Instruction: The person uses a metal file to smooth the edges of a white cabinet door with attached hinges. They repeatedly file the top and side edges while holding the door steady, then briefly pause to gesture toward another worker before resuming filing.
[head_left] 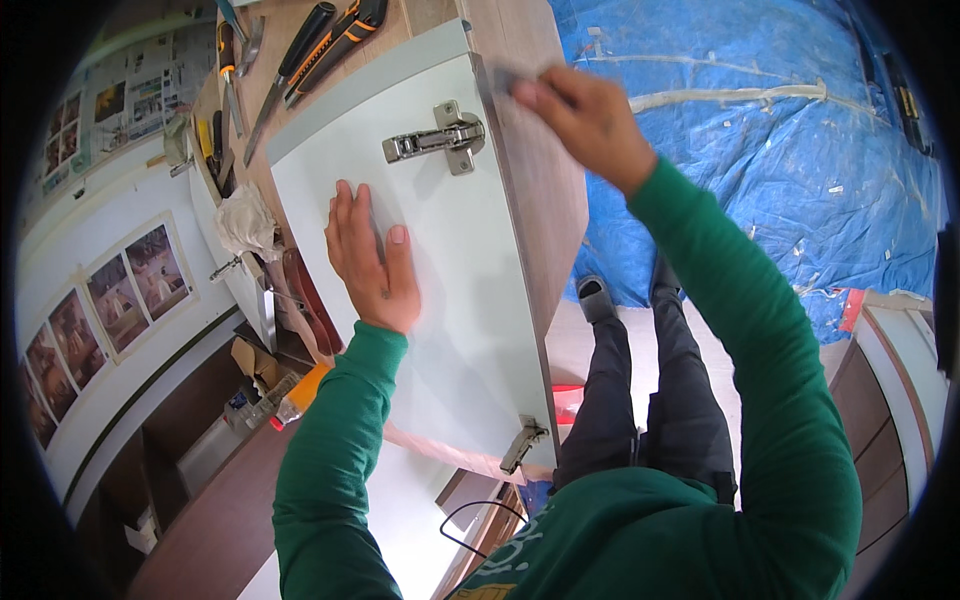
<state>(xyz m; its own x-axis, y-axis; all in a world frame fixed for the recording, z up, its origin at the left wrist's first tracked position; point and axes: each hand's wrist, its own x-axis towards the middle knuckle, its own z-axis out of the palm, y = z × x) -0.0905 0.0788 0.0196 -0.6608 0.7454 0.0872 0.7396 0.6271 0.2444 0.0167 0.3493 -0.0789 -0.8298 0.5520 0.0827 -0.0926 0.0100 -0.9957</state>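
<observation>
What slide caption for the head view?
Left hand resting on a flat white panel with silver metal hinges; right hand holding a blurred grey object.

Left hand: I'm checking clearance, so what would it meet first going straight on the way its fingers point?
Once over the grey edge strip of the white cabinet door, the left hand would probably meet the orange-and-black utility knife first, though relative heights are unclear.

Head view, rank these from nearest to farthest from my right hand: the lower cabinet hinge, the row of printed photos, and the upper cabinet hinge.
From the right hand:
1. Upper cabinet hinge: just to its left, on the white panel.
2. Lower cabinet hinge: at the panel's near end.
3. Row of printed photos: far left.
</observation>
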